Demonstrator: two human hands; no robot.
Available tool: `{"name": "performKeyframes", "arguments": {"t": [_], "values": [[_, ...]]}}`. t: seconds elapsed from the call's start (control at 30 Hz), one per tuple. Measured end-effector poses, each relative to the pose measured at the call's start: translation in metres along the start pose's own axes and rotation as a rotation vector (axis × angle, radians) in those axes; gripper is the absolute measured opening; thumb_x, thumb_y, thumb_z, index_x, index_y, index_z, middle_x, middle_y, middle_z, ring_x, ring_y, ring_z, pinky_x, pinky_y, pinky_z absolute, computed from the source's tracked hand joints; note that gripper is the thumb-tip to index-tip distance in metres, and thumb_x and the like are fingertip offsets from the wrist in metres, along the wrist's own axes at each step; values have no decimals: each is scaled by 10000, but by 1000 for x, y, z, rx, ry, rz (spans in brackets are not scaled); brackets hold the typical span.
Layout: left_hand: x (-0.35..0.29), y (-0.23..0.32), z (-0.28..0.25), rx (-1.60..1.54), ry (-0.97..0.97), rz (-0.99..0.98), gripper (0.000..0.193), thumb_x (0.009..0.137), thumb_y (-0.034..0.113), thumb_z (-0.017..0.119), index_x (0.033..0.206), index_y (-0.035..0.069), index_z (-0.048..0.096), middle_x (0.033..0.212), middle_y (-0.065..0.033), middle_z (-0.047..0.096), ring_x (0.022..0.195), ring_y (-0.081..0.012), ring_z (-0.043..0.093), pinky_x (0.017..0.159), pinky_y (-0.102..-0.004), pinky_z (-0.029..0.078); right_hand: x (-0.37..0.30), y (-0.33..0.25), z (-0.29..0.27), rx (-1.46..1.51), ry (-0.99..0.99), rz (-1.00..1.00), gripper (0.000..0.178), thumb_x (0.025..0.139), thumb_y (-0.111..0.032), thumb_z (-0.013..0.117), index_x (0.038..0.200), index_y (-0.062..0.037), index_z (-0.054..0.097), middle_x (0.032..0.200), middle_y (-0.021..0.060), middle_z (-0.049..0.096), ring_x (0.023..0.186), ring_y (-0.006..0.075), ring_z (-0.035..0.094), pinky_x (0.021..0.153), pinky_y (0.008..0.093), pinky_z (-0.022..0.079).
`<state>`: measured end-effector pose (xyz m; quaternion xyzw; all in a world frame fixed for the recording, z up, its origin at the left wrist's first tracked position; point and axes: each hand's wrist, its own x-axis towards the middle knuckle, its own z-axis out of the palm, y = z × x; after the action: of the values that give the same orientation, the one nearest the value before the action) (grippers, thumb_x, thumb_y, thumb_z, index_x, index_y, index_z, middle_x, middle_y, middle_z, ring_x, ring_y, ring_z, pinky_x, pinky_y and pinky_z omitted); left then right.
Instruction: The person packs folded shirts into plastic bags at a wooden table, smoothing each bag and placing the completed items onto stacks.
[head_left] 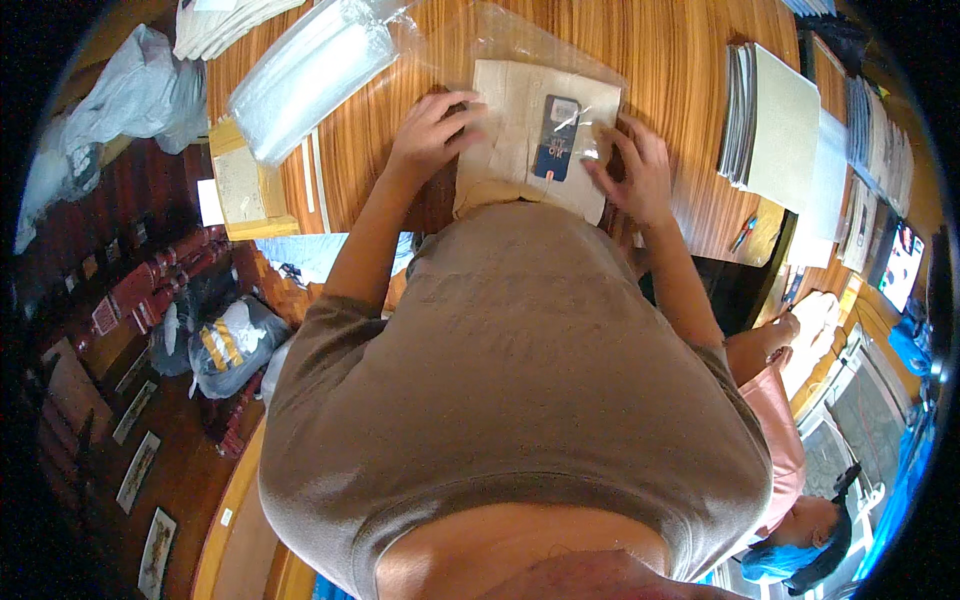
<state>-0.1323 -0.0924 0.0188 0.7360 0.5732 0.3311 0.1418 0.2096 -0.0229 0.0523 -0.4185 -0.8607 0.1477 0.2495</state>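
Observation:
A folded beige garment (500,130) lies on the wooden table against my body, inside a clear plastic bag (540,45) whose loose end reaches past its far edge. On it rests a dark blue hang tag (556,140) with a small orange-red tip. At the garment's left edge is my left hand (435,135), open, its fingers reaching toward the cloth and slightly blurred. My right hand (637,168) is at the right edge, fingers apart and bent over the plastic, also open. The garment's near end is partly hidden by my shirt.
A pile of clear plastic bags (310,85) lies left on the wooden table (670,60). Folded grey and beige garments (770,115) are stacked at right, near a small blue-handled tool (743,234). A co-worker in a pink top (785,420) sits at lower right.

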Motion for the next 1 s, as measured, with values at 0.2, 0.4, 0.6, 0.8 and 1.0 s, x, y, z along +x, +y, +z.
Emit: {"name": "performKeyframes", "arguments": {"t": [0.2, 0.4, 0.6, 0.8, 1.0], "values": [[-18, -8, 6, -99, 14, -96, 106, 886, 103, 774, 990, 84, 776, 1134, -99, 696, 1042, -320, 647, 891, -401, 535, -25, 27, 12, -4, -87, -54, 226, 880, -126, 802, 1086, -87, 718, 1251, 111, 658, 1130, 350, 623, 941, 442, 533], [-58, 39, 12, -456, 87, -567, 536, 858, 56, 837, 1348, 67, 619, 1108, -109, 710, 1030, -230, 691, 844, -331, 569, -60, 0, 37, 567, 23, 502, 639, 875, -76, 844, 1409, -56, 493, 1231, 161, 645, 1060, 242, 675, 878, 368, 583], [-36, 36, 12, -603, 56, -744, 731, 815, 16, 856, 1460, 62, 516, 1043, -106, 741, 894, -198, 708, 833, -311, 577, -40, -6, 37, 866, -57, 847, 767, 883, -80, 843, 1516, -77, 410, 1230, 162, 650, 1021, 209, 687, 842, 334, 592], [-13, 17, -2, -213, -34, -279, 405, 817, 44, 850, 1199, 52, 716, 1010, -101, 735, 922, -248, 722, 868, -341, 578, -16, 13, 16, 368, -148, 397, 447, 875, -53, 820, 1289, -102, 657, 1262, 151, 636, 1129, 250, 668, 914, 363, 573], [-44, -8, -14, -464, -281, -92, 157, 856, 10, 789, 1008, 43, 777, 1012, -97, 732, 954, -278, 716, 846, -358, 571, -64, 9, 9, 371, -199, 289, 176, 899, -81, 794, 1069, -69, 751, 1320, 156, 612, 1183, 326, 642, 994, 417, 545]]}}
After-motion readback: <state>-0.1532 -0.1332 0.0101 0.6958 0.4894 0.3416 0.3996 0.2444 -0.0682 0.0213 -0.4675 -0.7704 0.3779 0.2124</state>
